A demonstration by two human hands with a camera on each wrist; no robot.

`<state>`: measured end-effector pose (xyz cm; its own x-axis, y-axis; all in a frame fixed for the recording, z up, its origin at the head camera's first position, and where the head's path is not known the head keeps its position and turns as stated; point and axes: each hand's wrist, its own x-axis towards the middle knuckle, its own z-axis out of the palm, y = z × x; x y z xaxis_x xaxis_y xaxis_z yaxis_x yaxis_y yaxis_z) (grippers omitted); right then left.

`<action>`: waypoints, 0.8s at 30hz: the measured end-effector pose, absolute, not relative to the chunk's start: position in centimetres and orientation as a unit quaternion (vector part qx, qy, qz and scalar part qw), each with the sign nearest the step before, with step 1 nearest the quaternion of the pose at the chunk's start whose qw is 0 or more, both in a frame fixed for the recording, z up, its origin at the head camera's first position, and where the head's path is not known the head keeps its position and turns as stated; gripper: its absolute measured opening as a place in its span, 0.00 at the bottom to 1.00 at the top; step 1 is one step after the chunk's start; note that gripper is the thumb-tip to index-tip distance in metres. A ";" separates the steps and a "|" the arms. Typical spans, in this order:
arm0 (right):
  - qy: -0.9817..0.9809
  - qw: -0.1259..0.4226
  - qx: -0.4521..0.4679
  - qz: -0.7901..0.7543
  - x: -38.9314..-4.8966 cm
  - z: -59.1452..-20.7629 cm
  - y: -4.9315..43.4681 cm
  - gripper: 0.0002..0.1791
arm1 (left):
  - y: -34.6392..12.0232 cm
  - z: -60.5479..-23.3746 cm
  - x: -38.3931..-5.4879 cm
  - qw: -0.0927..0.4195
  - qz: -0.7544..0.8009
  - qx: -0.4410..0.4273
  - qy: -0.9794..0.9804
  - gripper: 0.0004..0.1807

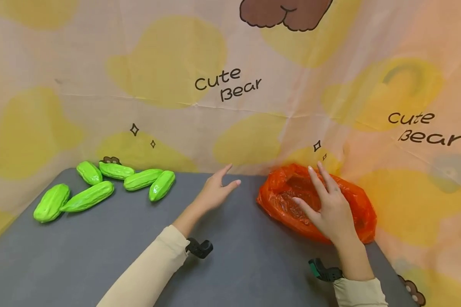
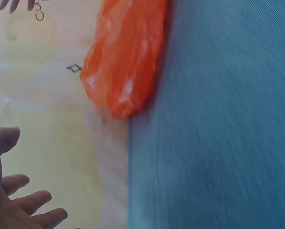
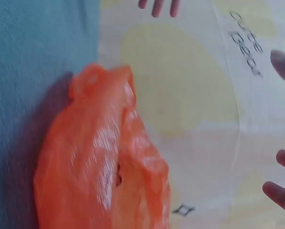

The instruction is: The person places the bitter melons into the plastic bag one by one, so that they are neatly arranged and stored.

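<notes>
An orange-red plastic bag (image 1: 284, 217) lies on the grey table at the right, its mouth spread wide and facing up. My right hand (image 1: 330, 209) hovers over the bag with its fingers spread and holds nothing. Left of the bag, my left hand (image 1: 215, 187) is held above the table, thumb and fingers apart, also holding nothing. In the left wrist view the near side of the bag (image 2: 123, 62) stands beyond my spread fingers (image 2: 35, 202). The right wrist view shows the bag's crumpled rim (image 3: 133, 129) below my fingers.
Several bright green, ridged gourd-like vegetables (image 1: 88, 196) lie at the table's back left. A printed cloth (image 1: 169, 85) hangs behind and along the right side of the grey table (image 1: 230, 264). Each wrist wears a dark camera mount (image 1: 199, 248).
</notes>
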<state>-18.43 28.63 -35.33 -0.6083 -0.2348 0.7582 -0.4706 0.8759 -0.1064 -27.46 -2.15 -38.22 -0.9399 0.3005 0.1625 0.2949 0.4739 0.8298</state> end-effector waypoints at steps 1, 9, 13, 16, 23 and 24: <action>-0.885 0.396 0.189 0.158 -18.3 -35.3 29.2 0.46 | -1.5 -38.1 -27.6 0.001 0.489 0.175 0.854 0.38; -0.881 0.392 0.118 0.236 -18.2 -35.1 33.1 0.49 | 2.7 -38.1 -28.3 -0.020 0.537 0.202 0.819 0.36; -0.872 0.400 0.092 0.268 -18.4 -35.6 35.1 0.49 | 4.5 -38.6 -28.3 -0.008 0.600 0.195 0.776 0.38; -0.866 0.406 0.073 0.282 -18.3 -36.3 36.2 0.48 | 5.6 -39.0 -28.2 0.001 0.650 0.183 0.737 0.42; -0.870 0.387 0.022 0.304 -18.0 -37.7 38.4 0.46 | 8.1 -40.1 -28.7 -0.003 0.646 0.199 0.737 0.39; -0.870 0.384 0.016 0.309 -17.9 -37.9 38.7 0.46 | 8.4 -40.3 -28.8 -0.001 0.644 0.200 0.739 0.38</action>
